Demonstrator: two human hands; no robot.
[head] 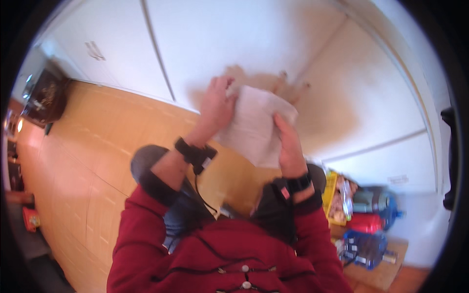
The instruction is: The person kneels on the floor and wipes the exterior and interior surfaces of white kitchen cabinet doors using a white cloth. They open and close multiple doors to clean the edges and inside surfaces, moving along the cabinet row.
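A pale, whitish cloth (253, 124) is spread between my two hands in front of white cabinet doors. My right hand (291, 146) grips its right side, with the thumb lying over the top face. At the cloth's upper left edge is my left hand (218, 104), its fingers curled and its thumb against the fabric; blur hides the exact grip. Both wrists wear black straps, and a small black device (199, 155) sits on the left one. Below the cloth are my bent knees, the left one (148, 161) in grey.
White cabinet doors (220, 36) with brownish patches rise ahead. To the right stand a yellow crate (331, 197), a red container (366, 222) and blue water jugs (366, 249). Wooden flooring (91, 154) stretches left towards a dark cabinet-like object (45, 95).
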